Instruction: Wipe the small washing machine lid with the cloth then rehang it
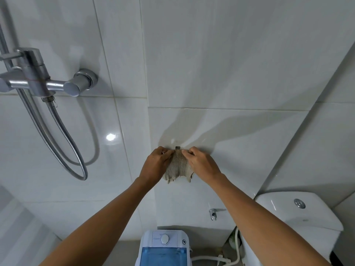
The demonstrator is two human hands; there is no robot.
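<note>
Here, both arms stretched up to the tiled wall [230, 73], left hand [156, 165] and right hand [201, 163] each pinching the cloth's [179, 167] top edge — just under a small hook [177, 147], cloth hanging against the tile, washer [163, 248] well below — blue lid [163, 256] shut.

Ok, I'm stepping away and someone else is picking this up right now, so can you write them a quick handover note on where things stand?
Left hand: pinching the top left edge of the cloth against the tiled wall.
Right hand: pinching the top right edge of the same cloth.
The cloth hangs between both hands, its top just under the small dark hook. I cannot tell whether it is caught on the hook.
The small washing machine stands below, lid closed, nothing on it.
Done: cannot tell from this view whether the lid has been wiped.
Left: if wiped, seat the cloth on the hook, let go and check that it holds.
</note>
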